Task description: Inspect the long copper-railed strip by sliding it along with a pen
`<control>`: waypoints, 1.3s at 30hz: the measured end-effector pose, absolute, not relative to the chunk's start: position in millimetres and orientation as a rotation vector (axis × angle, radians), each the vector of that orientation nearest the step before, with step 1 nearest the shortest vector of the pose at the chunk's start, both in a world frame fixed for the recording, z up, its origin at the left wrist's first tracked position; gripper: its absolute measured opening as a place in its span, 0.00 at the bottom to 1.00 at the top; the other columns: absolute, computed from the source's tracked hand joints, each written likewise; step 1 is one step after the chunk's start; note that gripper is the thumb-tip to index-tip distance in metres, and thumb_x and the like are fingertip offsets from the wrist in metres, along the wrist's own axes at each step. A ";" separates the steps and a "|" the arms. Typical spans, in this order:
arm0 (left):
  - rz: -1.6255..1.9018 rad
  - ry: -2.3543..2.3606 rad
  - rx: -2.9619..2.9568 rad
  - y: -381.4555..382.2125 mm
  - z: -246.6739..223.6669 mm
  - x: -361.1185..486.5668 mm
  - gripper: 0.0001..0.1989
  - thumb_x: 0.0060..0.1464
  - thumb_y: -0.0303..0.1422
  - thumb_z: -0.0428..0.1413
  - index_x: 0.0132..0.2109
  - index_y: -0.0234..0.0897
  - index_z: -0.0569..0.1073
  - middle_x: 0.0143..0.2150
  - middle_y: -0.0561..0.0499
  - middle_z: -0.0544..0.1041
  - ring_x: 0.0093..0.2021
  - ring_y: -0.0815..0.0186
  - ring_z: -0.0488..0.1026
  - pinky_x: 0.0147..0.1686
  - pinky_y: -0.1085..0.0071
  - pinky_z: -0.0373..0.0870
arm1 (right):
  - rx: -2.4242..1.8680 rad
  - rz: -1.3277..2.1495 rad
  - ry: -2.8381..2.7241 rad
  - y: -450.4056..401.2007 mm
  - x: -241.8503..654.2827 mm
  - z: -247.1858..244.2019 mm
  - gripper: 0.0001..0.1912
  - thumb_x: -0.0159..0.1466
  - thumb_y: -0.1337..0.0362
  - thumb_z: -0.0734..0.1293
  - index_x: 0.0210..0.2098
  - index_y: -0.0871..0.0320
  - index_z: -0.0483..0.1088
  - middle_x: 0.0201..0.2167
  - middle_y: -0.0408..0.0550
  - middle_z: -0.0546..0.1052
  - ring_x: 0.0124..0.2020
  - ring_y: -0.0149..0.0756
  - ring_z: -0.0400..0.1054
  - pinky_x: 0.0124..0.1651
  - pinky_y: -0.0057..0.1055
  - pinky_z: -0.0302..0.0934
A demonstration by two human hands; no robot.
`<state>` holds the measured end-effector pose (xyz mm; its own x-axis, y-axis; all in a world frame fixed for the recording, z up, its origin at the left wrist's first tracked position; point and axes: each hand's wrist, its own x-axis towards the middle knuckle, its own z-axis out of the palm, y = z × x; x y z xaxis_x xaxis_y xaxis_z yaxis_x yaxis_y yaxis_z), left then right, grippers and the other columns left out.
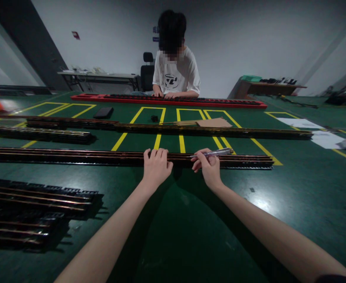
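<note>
A long bundle of dark strips with copper-coloured lines (pixel 72 154) lies across the green table in front of me. My left hand (pixel 157 167) is closed over the bundle near the middle, fingers curled over its top and thumb toward its near side. Just to the right, my right hand (pixel 207 167) grips a slim, shiny pen-like tool (pixel 221 152) between thumb and fingers. Its narrow tip points left, low over the strips; whether it touches them I cannot tell. Both hands are close together, with a short stretch of strip between them.
More dark strip bundles (pixel 40 196) lie at the left, and another long one (pixel 220 131) stretches behind. Beyond are brown cardboard (pixel 214 122), white papers (pixel 326 139) and a red rail (pixel 220 102). A co-worker in a white shirt (pixel 177 70) has both hands at that rail.
</note>
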<state>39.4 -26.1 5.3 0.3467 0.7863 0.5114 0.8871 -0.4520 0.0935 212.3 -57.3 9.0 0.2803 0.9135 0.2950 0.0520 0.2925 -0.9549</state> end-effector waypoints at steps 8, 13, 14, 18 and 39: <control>-0.735 -1.530 -2.412 -26.2 6.8 39.2 0.17 0.57 0.32 0.46 0.48 0.31 0.72 0.46 0.40 0.76 0.47 0.53 0.70 0.55 0.50 0.57 | -1.075 0.810 -1.206 -58.8 211.8 11.4 0.11 0.60 0.56 0.65 0.29 0.57 0.67 0.23 0.42 0.75 0.16 0.26 0.67 0.17 0.22 0.62; -0.726 -1.519 -2.410 -26.7 6.6 38.4 0.17 0.57 0.31 0.46 0.50 0.33 0.72 0.48 0.41 0.76 0.48 0.52 0.69 0.55 0.49 0.56 | -1.054 0.842 -1.207 -57.5 211.6 10.8 0.11 0.60 0.55 0.65 0.30 0.57 0.66 0.24 0.42 0.76 0.16 0.26 0.67 0.17 0.22 0.62; -0.717 -1.517 -2.412 -26.8 6.6 38.4 0.18 0.57 0.32 0.45 0.51 0.34 0.72 0.48 0.41 0.75 0.48 0.52 0.69 0.55 0.49 0.56 | -1.053 0.847 -1.203 -57.3 211.8 10.4 0.11 0.60 0.55 0.66 0.29 0.57 0.66 0.24 0.42 0.76 0.16 0.26 0.67 0.17 0.22 0.62; -0.696 -1.510 -2.426 -26.9 6.7 38.6 0.18 0.58 0.31 0.45 0.51 0.34 0.72 0.49 0.42 0.75 0.50 0.53 0.69 0.56 0.49 0.55 | -1.040 0.863 -1.198 -56.7 212.9 8.8 0.12 0.59 0.55 0.66 0.30 0.57 0.67 0.24 0.42 0.75 0.16 0.25 0.67 0.17 0.22 0.62; -0.763 -1.525 -2.404 -25.3 4.8 37.9 0.15 0.56 0.26 0.45 0.46 0.31 0.72 0.47 0.42 0.76 0.50 0.56 0.70 0.56 0.53 0.55 | -1.083 0.813 -1.173 -57.5 214.2 8.0 0.11 0.60 0.56 0.66 0.30 0.58 0.68 0.23 0.43 0.75 0.16 0.26 0.67 0.17 0.22 0.62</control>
